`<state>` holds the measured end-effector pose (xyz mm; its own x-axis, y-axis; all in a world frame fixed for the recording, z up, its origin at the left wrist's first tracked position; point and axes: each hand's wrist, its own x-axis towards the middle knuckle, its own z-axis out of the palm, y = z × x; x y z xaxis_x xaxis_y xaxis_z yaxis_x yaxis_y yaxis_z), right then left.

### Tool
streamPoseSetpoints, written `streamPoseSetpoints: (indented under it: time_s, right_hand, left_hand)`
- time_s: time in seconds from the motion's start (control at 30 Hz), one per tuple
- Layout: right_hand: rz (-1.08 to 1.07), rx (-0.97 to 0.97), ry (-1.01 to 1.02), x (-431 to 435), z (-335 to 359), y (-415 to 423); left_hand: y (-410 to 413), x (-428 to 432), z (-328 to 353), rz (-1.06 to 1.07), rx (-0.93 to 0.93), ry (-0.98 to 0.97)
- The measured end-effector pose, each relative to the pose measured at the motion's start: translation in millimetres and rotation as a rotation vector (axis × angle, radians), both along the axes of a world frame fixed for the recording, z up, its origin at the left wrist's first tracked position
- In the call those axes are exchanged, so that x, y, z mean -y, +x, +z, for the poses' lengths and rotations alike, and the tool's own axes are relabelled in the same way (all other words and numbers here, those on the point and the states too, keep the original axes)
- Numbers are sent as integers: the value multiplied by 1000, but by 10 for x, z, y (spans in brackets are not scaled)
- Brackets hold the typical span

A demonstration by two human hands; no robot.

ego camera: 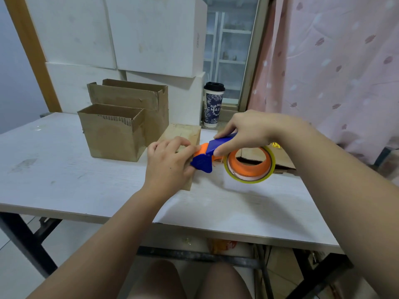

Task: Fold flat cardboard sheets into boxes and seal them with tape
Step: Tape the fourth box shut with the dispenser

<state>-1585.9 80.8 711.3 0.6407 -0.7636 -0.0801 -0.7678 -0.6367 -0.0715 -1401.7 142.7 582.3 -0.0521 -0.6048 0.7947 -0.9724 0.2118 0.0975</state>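
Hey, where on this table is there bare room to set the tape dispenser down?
The widest bare patch is the table's left front, between the open boxes, the left hand and the near edge. A smaller one lies between the forearms by the near edge. Crowded: centre to right back, with the right hand, tape dispenser and flat cardboard.

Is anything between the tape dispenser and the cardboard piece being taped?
Nothing visible. The right hand holds the tape dispenser right at the cardboard piece, beside the left hand resting on it.

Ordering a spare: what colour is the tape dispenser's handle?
Blue. The head view shows it best: the right hand grips the tape dispenser by that handle.
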Motion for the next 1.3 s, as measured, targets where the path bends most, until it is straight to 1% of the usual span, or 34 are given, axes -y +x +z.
streamPoseSetpoints:
  time_s: [0.17,0.4,0.5,0.67,0.77,0.9,0.97,1.07,1.17,1.3]
  right_hand:
    - [9,-55,184,112,53,31]
    - [-32,-20,348,221,15,-3]
    - [-27,1,356,264,-8,-25]
    - [-28,8,347,273,28,2]
    - [-52,-47,368,283,68,32]
    - [-88,-161,401,260,17,123]
    - [-109,-147,483,267,-58,109]
    - [-153,-11,702,268,-177,-12]
    - [-170,109,838,270,-325,-127]
    - [-266,150,1006,343,-598,-227]
  left_hand:
    - [36,-14,6,-2,15,75]
    - [64,-21,139,-42,88,179]
    - [54,-16,154,-47,96,210]
    - [28,-44,130,-43,64,190]
    - [34,-46,128,-38,74,222]
    - [9,-69,90,-33,146,336]
    - [29,-81,79,-55,164,374]
    - [118,-88,108,-127,115,408]
    - [166,-90,153,-178,106,440]
    - [185,-84,197,-236,77,433]
